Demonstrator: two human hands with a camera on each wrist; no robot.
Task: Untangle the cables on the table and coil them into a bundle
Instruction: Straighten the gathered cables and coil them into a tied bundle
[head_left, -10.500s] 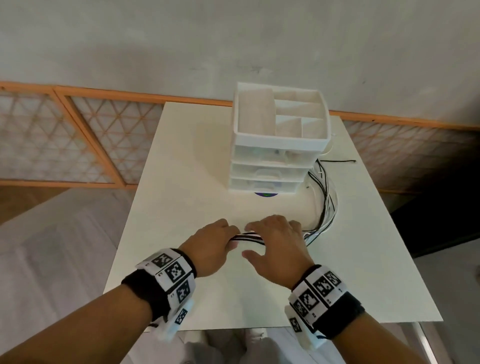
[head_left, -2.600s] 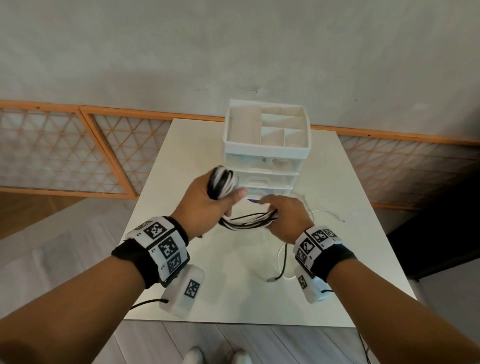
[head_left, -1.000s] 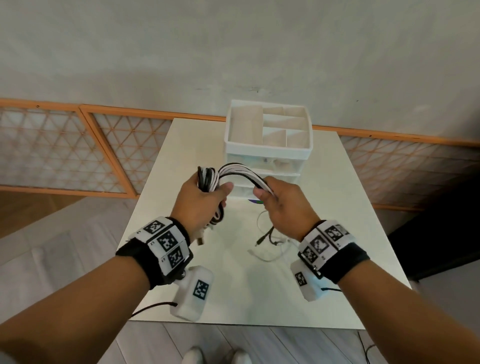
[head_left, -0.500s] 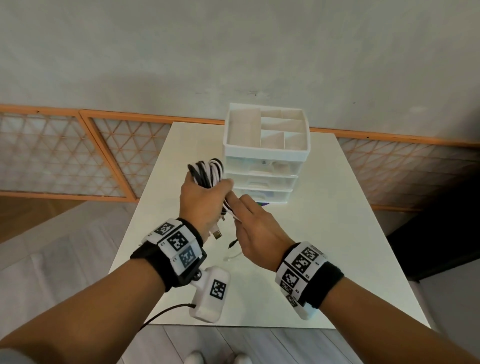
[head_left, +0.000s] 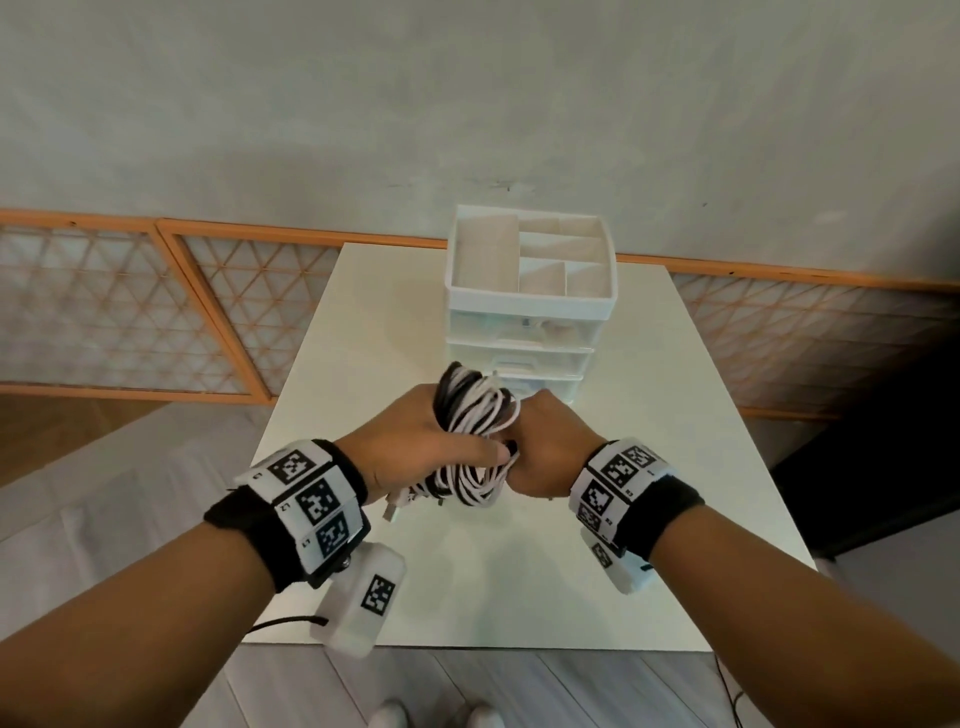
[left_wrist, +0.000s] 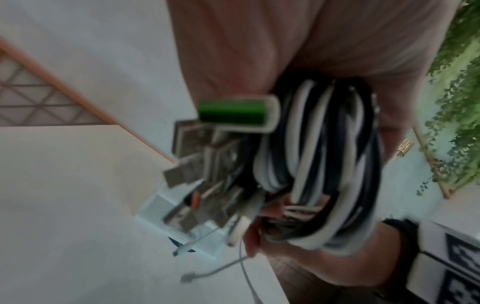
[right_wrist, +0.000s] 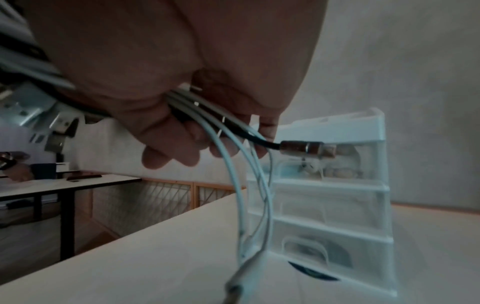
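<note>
A coil of black and white cables (head_left: 475, 431) hangs above the white table (head_left: 519, 587), gripped by my left hand (head_left: 415, 447), whose thumb lies across the loops. In the left wrist view the cable coil (left_wrist: 319, 156) fills my palm and several USB plugs (left_wrist: 192, 162) stick out, one green (left_wrist: 231, 112). My right hand (head_left: 545, 447) touches the coil's right side and grips the loose cable ends (right_wrist: 228, 131); white strands (right_wrist: 249, 205) and a metal plug (right_wrist: 306, 148) hang from it toward the table.
A white drawer organiser (head_left: 524, 306) with an open divided top stands just behind my hands, with a dark disc (right_wrist: 311, 271) under its front. Orange lattice panels (head_left: 156, 312) run along the wall. Bare tabletop lies to the left, right and front.
Over the past seconds the cables were lifted off the table and wound into loops in my left hand. In the last half second my right hand came back to the coil, gripping the trailing ends.
</note>
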